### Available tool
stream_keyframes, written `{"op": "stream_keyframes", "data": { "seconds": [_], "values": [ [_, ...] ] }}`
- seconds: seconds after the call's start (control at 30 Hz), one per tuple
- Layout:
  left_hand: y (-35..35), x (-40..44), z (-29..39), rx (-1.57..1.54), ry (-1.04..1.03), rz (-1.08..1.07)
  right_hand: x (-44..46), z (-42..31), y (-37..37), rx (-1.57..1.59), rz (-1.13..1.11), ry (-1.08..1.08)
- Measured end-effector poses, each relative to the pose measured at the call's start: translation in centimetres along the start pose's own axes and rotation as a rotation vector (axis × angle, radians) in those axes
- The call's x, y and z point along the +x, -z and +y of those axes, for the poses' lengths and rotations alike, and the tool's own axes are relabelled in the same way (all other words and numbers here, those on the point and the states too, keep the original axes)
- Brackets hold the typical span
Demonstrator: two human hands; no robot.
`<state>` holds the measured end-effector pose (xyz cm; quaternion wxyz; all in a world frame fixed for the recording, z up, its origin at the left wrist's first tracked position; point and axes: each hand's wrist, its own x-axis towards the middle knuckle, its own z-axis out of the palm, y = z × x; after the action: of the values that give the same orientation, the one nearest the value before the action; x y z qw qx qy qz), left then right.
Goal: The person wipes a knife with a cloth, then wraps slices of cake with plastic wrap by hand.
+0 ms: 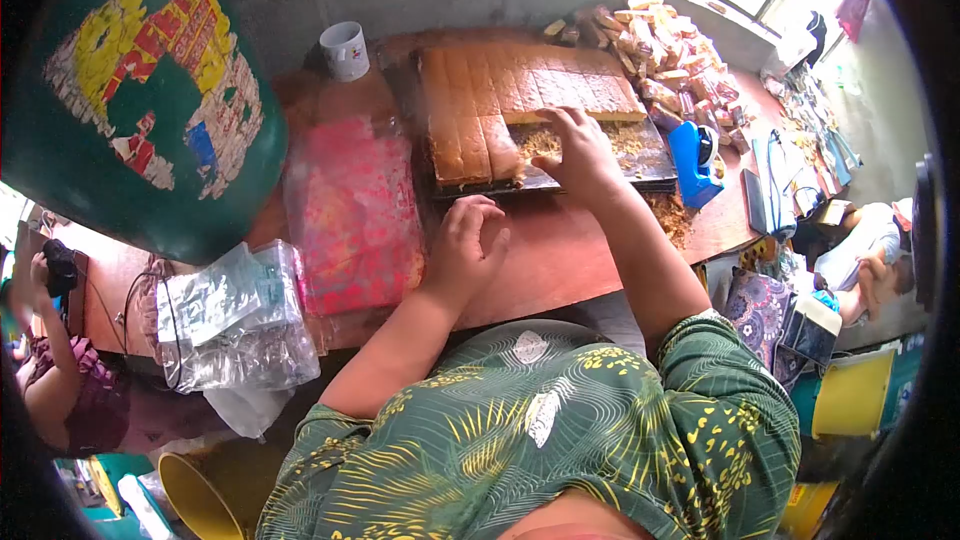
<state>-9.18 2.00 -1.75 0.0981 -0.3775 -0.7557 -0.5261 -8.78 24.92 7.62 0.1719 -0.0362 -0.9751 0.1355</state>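
Note:
A sheet of brown-topped cake [530, 75], scored into rectangular slices, lies in a dark flat tray [600, 186]. Crumbs [630, 140] cover the part of the tray nearest me on the right, where the cake's yellow cut side shows. Over that part reaches my right hand [582, 155], thumb and fingers apart, its fingertips at the cut edge; whether they touch it I cannot tell. My left hand [465, 245] is by the tray's front left edge, fingers loosely bent and thumb apart, with nothing seen in it. Beside it lies a pink-red sheet in clear plastic [355, 215].
A heap of wrapped cake slices [675, 55] stands behind the blue tape dispenser [695, 162]. On the left are a white mug [345, 52], clear plastic bags [235, 315] and a large green drum [225, 90]. Other people sit at far left [60, 380] and far right [865, 255].

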Motion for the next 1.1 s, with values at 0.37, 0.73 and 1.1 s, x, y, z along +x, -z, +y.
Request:
{"op": "stream_keyframes", "data": {
  "seconds": [0.37, 0.73, 1.1],
  "values": [
    [-0.1, -0.6, 0.0, -0.017, 0.021, -0.006, 0.1, -2.3, -0.9, 0.036, -0.073, 0.033],
    [0.0, -0.1, 0.5, -0.098, -0.022, -0.009, 0.7, -1.2, -2.6, -0.116, -0.109, -0.107],
    [12.8, 1.8, -3.9, 0.599, 0.239, 0.071, -0.9, 3.9, 0.0, 0.277, -0.012, -0.236]
  ]
}}
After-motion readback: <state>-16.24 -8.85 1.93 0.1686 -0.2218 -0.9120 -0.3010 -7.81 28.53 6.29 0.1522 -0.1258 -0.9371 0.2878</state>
